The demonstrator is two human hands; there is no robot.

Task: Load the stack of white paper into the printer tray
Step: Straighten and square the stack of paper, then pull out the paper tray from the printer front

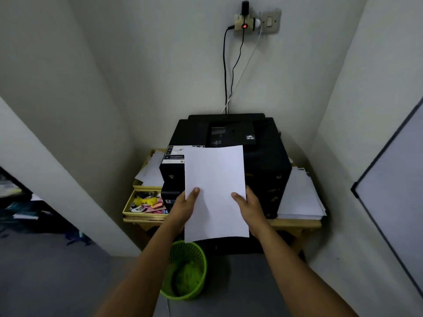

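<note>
I hold a stack of white paper flat in front of the black printer. My left hand grips its left edge with the thumb on top. My right hand grips its right edge the same way. The paper covers the printer's front middle. A dark tray part juts out below the paper's near edge; most of it is hidden by the paper and my arms.
The printer stands on a wooden table in a wall niche. A second pile of white sheets lies to its right, yellow boxes of small items to its left. A green wastebasket stands on the floor below. Cables hang from a wall socket.
</note>
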